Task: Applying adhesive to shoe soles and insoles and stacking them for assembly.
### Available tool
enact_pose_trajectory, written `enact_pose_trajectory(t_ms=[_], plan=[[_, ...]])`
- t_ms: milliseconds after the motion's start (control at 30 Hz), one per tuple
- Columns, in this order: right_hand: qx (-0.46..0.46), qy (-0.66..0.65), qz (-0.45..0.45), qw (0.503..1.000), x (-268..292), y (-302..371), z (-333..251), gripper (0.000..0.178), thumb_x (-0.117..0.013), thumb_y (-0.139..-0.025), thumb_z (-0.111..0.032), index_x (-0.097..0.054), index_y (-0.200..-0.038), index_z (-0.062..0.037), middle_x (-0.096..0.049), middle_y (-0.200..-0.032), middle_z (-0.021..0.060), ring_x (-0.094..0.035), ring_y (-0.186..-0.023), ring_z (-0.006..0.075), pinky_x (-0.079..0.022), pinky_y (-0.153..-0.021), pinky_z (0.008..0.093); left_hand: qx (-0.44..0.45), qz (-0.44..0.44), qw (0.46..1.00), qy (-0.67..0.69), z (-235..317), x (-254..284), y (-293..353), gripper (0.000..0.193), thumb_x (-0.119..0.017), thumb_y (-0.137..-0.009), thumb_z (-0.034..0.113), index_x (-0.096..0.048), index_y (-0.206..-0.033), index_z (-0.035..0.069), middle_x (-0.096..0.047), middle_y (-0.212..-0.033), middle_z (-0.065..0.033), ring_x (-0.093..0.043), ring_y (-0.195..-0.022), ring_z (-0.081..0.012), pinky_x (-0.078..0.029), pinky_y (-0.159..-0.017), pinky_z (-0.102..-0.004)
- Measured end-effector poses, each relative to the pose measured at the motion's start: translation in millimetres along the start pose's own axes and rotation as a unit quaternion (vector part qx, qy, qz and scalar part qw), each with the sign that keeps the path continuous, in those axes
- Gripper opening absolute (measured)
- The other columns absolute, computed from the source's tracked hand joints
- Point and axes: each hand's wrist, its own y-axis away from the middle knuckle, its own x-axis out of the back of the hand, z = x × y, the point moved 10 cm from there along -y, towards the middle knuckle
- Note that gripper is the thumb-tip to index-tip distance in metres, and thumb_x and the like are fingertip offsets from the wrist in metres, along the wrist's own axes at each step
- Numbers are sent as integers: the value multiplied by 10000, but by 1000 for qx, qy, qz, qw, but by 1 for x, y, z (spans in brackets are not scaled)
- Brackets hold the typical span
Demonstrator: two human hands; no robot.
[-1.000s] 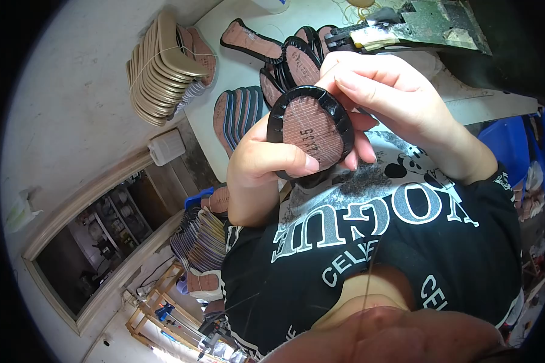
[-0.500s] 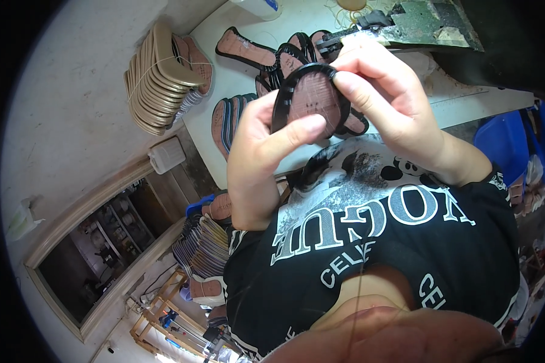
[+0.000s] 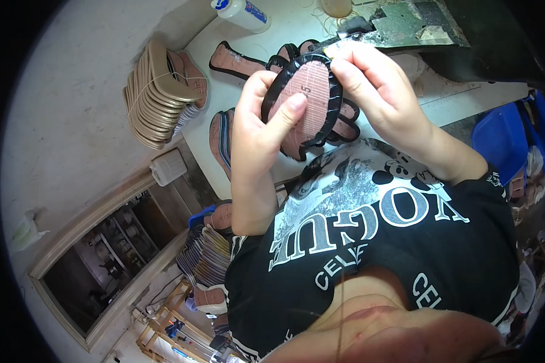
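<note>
My left hand (image 3: 263,124) is closed round an insole (image 3: 315,112), its thumb lying flat on the pinkish-brown board face. Black edging, gathered in small folds, wraps the insole's rim. At the upper right of that rim, my right hand (image 3: 375,81) pinches the black edging between thumb and fingers; the fingertips partly hide the spot. Behind the held piece, several more black-edged insoles (image 3: 236,60) lie on the white table (image 3: 191,100). Blue-edged insoles (image 3: 220,139) stand together left of my left wrist.
A tied bundle of gold insoles (image 3: 157,97) leans by the wall. A white bottle (image 3: 242,15) and a green machine plate (image 3: 415,24) are at the table's far side. Blue chairs or bins (image 3: 499,136) stand right. More stacked insoles (image 3: 203,254) lie left of my body.
The insole has turned and tilted, so more of its board face and right rim shows. My right hand stays at its upper edge. The white bottle has come further into view.
</note>
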Motion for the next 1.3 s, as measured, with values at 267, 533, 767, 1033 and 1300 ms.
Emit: enact_pose_trajectory(t_ms=[267,533,767,1033,1300], plan=[[-383,-326,-267,822,-84,75,51,407,-533,-957,-373,-625,-970,24,-665,-879,86,-634,-807,129,-503,-702,256,131,-61,986,78,-41,-6,-35,229,-604,-920,181,-534,-1056,11,-605,-924,-30,-553,-824,-72,-436,-754,-214],[-399,-390,-186,809,-67,72,71,307,-514,-979,-259,-615,-943,28,-683,-922,99,-669,-847,156,-511,-790,270,172,-147,969,-94,-45,-2,-66,234,-688,-851,274,-651,-794,50,-634,-704,25,-534,-556,-20,-382,-468,-173],[-351,-325,-103,872,-28,64,89,333,-523,-977,-295,-658,-863,-12,-622,-764,-8,-565,-665,49,-468,-643,204,233,-143,940,-206,-45,-12,-66,391,-718,-809,418,-651,-715,45,-612,-591,-9,-561,-464,-70,-400,-421,-174],[-393,-333,-162,842,-48,60,82,276,-596,-942,-271,-651,-991,-5,-649,-844,0,-571,-735,41,-476,-696,209,177,-76,981,-4,-65,5,-67,414,-710,-819,397,-672,-757,-11,-661,-650,-74,-564,-432,-91,-418,-385,-175],[-373,-346,-284,813,-87,81,51,237,-596,-939,-186,-599,-1089,-3,-655,-973,18,-592,-881,70,-472,-793,239,82,-18,978,191,-47,29,0,352,-455,-983,326,-611,-900,22,-663,-731,-72,-649,-594,-147,-520,-485,-221]])
